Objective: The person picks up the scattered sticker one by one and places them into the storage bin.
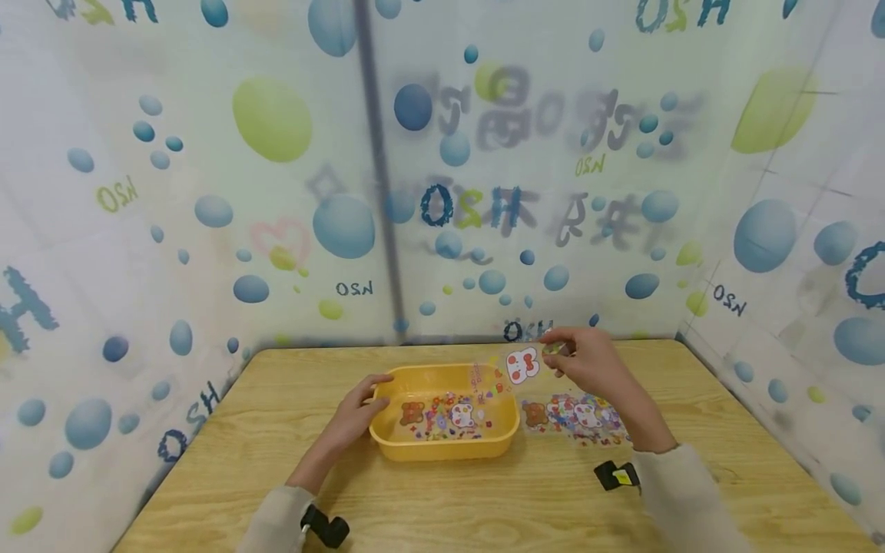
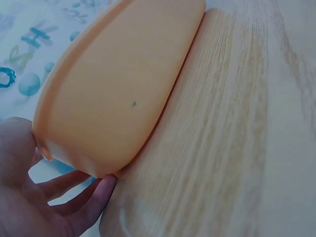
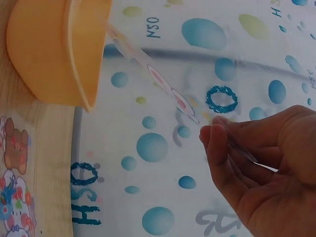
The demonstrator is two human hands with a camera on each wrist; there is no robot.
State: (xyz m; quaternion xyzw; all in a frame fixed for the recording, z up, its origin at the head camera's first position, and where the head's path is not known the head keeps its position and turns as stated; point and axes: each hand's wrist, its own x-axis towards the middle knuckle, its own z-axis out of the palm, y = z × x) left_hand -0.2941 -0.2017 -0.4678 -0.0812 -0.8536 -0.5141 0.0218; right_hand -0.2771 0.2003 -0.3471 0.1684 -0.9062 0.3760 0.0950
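My left hand [image 1: 356, 413] grips the left end of a yellow plastic basin [image 1: 445, 452], thumb at the rim and fingers round the outer wall. In the left wrist view, fingertips [image 2: 106, 185] touch the basin's lower edge. My right hand [image 1: 593, 365] pinches the corner of a thin, clear printed plastic sheet [image 1: 522, 365] with a white cartoon rabbit on it. It slants over the basin's right end, seen nearly edge-on in the right wrist view. Inside the basin lies similar clear film with a brown bear [image 1: 412, 413], a rabbit and small colourful prints.
More clear printed sheets [image 1: 586, 416] lie on the wooden table [image 1: 484, 507], right of the basin. A black wrist device [image 1: 615, 476] sits at the right sleeve, another [image 1: 325, 528] at the left. Curtains [image 1: 553, 230] with bubble prints stand behind the table and at both sides.
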